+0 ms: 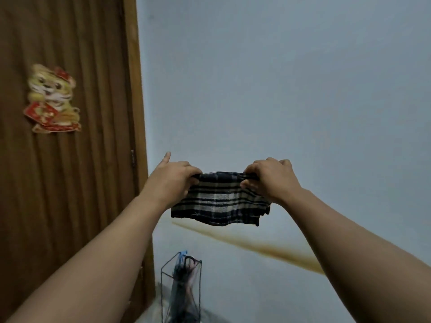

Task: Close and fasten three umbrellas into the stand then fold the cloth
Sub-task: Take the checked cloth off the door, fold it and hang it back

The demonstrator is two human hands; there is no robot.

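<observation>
2 hands (173,180) (271,180) grip a plaid cloth (221,201) before the pale wall (279,89), brown door (70,183) alongside.

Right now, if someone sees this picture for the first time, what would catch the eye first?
First, the plaid cloth held up mid-frame against the pale wall, its top edge gripped by the left hand and the right hand. Next, the tiger decoration on the brown door at left. Below, a wire stand holds dark umbrellas.

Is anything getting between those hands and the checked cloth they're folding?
Nothing visible does. The left hand and right hand each pinch a top corner of the checked cloth, which hangs freely in the air before the wall.
</observation>
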